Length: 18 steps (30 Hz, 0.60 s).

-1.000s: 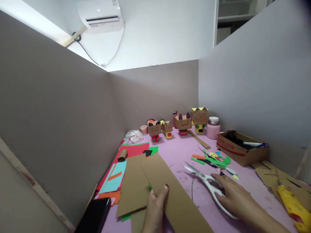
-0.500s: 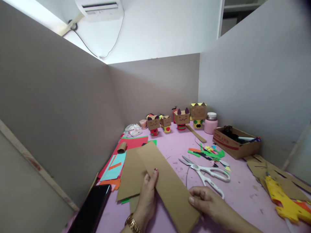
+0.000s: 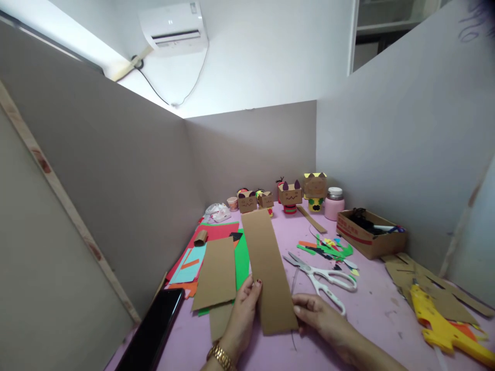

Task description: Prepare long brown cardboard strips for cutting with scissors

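A long rectangular strip of brown cardboard (image 3: pixel 268 268) is held up over the table between both hands. My left hand (image 3: pixel 247 301) grips its left edge, thumb on the front face; a gold watch band circles that wrist. My right hand (image 3: pixel 315 314) pinches the lower right edge between thumb and fingers. Just right of the strip lie open scissors (image 3: pixel 320 273) with white handles. A larger cardboard sheet (image 3: pixel 216 273) rests to the left, over green paper (image 3: pixel 242 257).
A black phone (image 3: pixel 154 327) lies at front left. Paper scraps (image 3: pixel 328 250), a cardboard box (image 3: pixel 371 234) and a yellow glue gun (image 3: pixel 441 324) are on the right. Cardboard-headed figures (image 3: pixel 290 196) and a pink jar (image 3: pixel 334 204) stand at the back. Grey partitions (image 3: pixel 251 149) enclose the table.
The cardboard strip has turned from a slant to nearly upright, and its lower end has come into full view. Both hands keep hold of it. The camera view has shifted slightly.
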Each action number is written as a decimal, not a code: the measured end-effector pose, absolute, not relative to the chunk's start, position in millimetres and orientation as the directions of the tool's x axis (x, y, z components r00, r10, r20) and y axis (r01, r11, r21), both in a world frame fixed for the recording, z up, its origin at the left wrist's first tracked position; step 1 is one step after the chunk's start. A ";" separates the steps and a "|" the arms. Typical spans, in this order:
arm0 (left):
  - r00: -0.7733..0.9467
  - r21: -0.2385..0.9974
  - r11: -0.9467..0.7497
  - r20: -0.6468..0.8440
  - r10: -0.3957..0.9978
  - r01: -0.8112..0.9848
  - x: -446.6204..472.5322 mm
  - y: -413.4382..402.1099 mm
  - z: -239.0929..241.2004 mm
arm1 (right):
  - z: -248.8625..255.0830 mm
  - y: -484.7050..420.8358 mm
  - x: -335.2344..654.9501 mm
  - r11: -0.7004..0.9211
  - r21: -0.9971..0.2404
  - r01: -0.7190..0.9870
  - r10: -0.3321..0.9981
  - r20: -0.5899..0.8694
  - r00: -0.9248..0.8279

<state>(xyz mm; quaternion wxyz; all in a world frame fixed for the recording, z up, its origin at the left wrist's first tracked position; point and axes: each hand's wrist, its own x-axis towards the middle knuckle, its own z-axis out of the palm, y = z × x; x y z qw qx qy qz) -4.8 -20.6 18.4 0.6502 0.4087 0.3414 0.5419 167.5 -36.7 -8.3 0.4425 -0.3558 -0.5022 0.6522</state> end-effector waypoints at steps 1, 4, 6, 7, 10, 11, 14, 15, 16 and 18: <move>0.158 0.903 0.084 -0.018 0.987 -0.421 -4.5 -20.5 17.4 | -10.6 -35.9 166.3 -0.098 -0.972 -0.216 0.931 -0.012 -0.365; 0.116 0.901 0.079 -0.033 0.993 -0.426 -2.7 -20.9 14.8 | -16.6 -32.7 163.3 -0.072 -0.977 -0.201 0.926 0.010 -0.377; 0.115 0.898 0.072 -0.024 0.993 -0.435 -0.6 -22.8 14.1 | -18.6 -31.1 162.2 -0.055 -0.979 -0.197 0.927 0.023 -0.374; 0.114 0.898 0.067 -0.019 0.993 -0.434 0.7 -24.3 14.0 | -19.0 -30.8 161.9 -0.047 -0.980 -0.194 0.928 0.029 -0.371; 0.118 0.912 0.045 0.003 0.993 -0.408 4.6 -29.8 13.7 | -18.8 -30.8 161.7 -0.018 -0.982 -0.186 0.932 0.050 -0.358; 0.115 0.918 0.033 0.013 0.993 -0.395 5.8 -31.4 13.4 | -18.9 -30.9 161.7 -0.010 -0.983 -0.185 0.934 0.057 -0.352; 0.101 0.933 -0.017 0.057 0.993 -0.359 8.3 -33.6 12.8 | -20.7 -29.8 161.7 0.022 -0.983 -0.182 0.940 0.083 -0.330; 0.086 0.936 -0.039 0.074 0.994 -0.351 9.0 -33.3 12.8 | -21.5 -29.1 161.7 0.036 -0.983 -0.181 0.943 0.093 -0.320; 0.068 0.937 -0.060 0.089 0.994 -0.344 9.7 -32.3 13.0 | -22.2 -28.2 161.8 0.052 -0.983 -0.178 0.945 0.106 -0.310; 0.026 0.936 -0.097 0.113 0.993 -0.337 11.9 -29.4 13.3 | -22.2 -27.1 162.3 0.086 -0.982 -0.169 0.948 0.133 -0.290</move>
